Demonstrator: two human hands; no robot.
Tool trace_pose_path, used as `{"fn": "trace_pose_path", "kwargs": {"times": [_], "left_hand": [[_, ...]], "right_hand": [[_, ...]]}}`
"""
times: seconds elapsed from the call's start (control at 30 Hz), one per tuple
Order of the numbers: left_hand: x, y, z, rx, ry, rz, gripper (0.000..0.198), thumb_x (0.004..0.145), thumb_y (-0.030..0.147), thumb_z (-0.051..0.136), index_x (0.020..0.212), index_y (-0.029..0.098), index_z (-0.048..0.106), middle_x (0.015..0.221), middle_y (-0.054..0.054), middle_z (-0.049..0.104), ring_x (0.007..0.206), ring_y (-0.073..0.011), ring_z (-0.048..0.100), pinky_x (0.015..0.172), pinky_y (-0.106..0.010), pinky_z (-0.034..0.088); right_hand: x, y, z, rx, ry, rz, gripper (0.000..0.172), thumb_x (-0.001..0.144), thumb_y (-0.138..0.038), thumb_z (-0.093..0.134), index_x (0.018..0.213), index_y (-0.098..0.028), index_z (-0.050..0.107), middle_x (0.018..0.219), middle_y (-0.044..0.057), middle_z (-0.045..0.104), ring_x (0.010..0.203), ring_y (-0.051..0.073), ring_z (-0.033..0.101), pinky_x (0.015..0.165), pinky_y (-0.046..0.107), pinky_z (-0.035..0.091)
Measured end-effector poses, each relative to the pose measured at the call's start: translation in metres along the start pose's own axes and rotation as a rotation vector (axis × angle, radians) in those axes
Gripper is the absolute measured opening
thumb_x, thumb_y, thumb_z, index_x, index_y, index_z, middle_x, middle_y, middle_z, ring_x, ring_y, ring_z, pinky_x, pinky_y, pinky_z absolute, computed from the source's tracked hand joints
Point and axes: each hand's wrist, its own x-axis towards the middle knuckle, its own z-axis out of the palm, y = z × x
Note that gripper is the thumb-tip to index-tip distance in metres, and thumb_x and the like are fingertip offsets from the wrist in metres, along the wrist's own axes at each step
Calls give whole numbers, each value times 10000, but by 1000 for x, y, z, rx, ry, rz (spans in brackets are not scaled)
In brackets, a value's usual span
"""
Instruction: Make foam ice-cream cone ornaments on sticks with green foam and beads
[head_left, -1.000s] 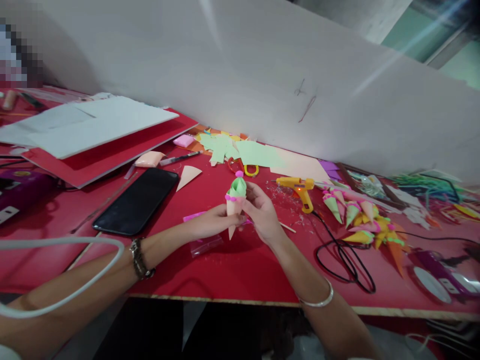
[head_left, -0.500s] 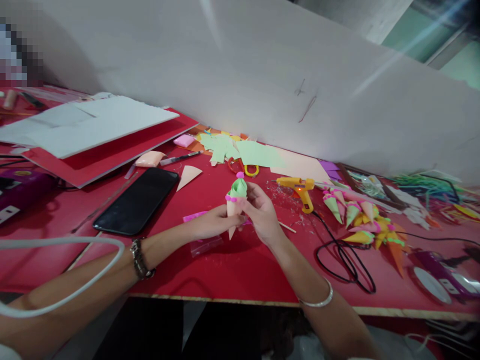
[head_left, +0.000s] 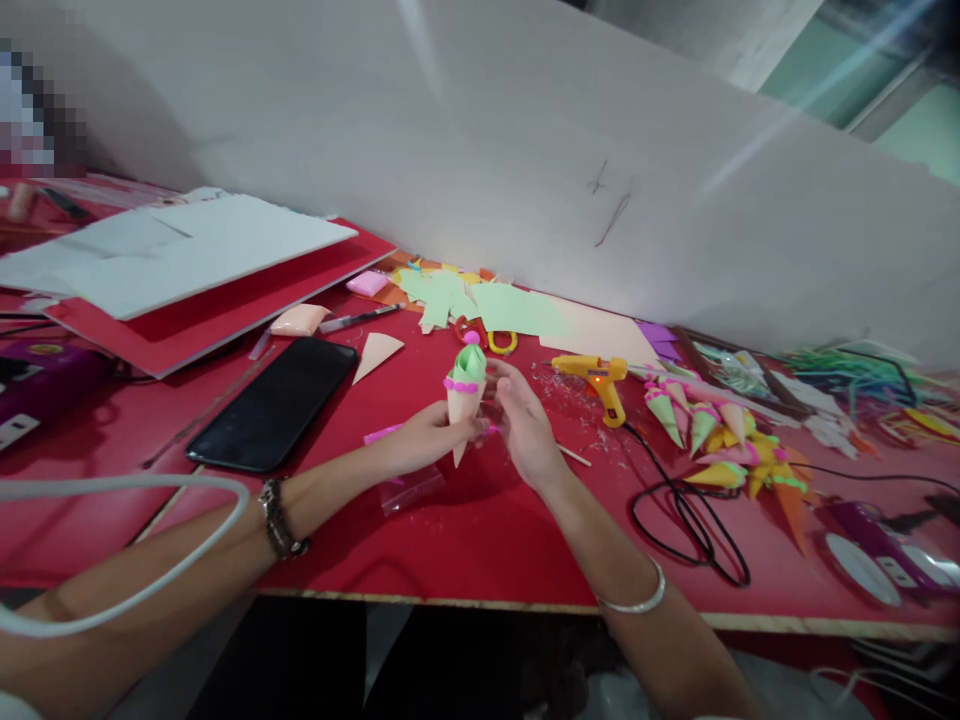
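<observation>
A small paper ice cream cone [head_left: 464,398] stands nearly upright between my hands, above the red table. It has a peach cone, a pink beaded rim, a green swirl and a pink ball on top. My left hand [head_left: 431,437] pinches the cone low on its side, thumb across the front. Just right of it, my right hand [head_left: 521,425] has its fingers apart and curved; its fingertips are partly behind the cone, and whether they touch it I cannot tell. Beneath my hands lie a clear plastic packet [head_left: 412,490] and a bit of pink material.
A black phone [head_left: 274,403] and a peach paper wedge [head_left: 377,352] lie to the left. A yellow glue gun [head_left: 595,377] with a looped black cord and several finished paper cones [head_left: 705,425] are on the right. Paper sheets [head_left: 517,308] and scissors [head_left: 502,343] sit behind.
My right hand has let go of the cone's side and its fingers have opened. The cone has shifted slightly left and turned a little, staying in my left hand.
</observation>
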Motion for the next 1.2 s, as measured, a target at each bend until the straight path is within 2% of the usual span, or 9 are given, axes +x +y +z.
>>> {"fn": "trace_pose_path", "kwargs": {"times": [0.13, 0.2, 0.37, 0.6, 0.83, 0.93, 1.03, 1.2], "left_hand": [[4, 0, -3, -74, 132, 51, 244, 733, 380, 468, 676, 149, 522, 632, 12, 520, 621, -118, 495, 612, -233, 390], [6, -1, -5, -109, 166, 87, 242, 743, 364, 455, 625, 156, 499, 585, 25, 483, 593, -107, 469, 597, -222, 375], [8, -4, -8, -217, 155, 151, 241, 752, 332, 457, 586, 158, 477, 557, 35, 460, 577, -94, 444, 589, -213, 353], [7, -3, -7, -239, 117, 186, 204, 765, 298, 453, 622, 153, 467, 577, 38, 444, 567, -89, 423, 580, -221, 334], [7, -3, -7, -219, 169, 199, 197, 768, 285, 445, 629, 153, 490, 537, 39, 436, 580, -96, 426, 601, -221, 333], [7, -2, -6, -256, 157, 195, 153, 759, 292, 456, 756, 154, 522, 598, 35, 479, 561, -93, 430, 552, -218, 333], [8, -2, -5, -310, 151, 190, 225, 751, 299, 474, 932, 170, 511, 596, 41, 497, 538, -94, 435, 530, -216, 341], [6, 1, -6, -246, 162, 166, 286, 757, 342, 483, 972, 160, 537, 591, 33, 499, 554, -94, 456, 522, -206, 359]], "right_hand": [[1, -1, -3, -103, 88, -56, 250, 765, -335, 504, 990, -228, 498, 837, 10, 550, 795, 116, 545, 714, 249, 468], [0, -2, -3, -155, 78, -82, 246, 735, -288, 546, 974, -234, 521, 833, 3, 539, 797, 113, 536, 713, 242, 467], [-2, -4, -2, -255, 21, -163, 197, 756, -216, 518, 935, -236, 598, 860, 14, 562, 795, 116, 558, 738, 265, 470], [-3, -3, -3, -282, 66, -157, 151, 749, -226, 537, 866, -213, 631, 850, 31, 610, 780, 132, 583, 734, 284, 481], [-4, -5, 0, -262, 116, -164, 126, 746, -230, 539, 833, -187, 619, 820, 33, 615, 772, 133, 584, 734, 277, 480], [-5, -8, 0, -261, 132, -178, 111, 746, -224, 534, 804, -180, 617, 788, 28, 608, 740, 129, 583, 708, 270, 481], [-5, -8, 0, -241, 129, -169, 106, 746, -225, 530, 803, -182, 609, 784, 28, 607, 730, 129, 582, 706, 273, 481], [-5, -5, 2, -216, 96, -154, 127, 745, -211, 522, 858, -199, 578, 785, 18, 603, 708, 120, 581, 688, 265, 480]]}}
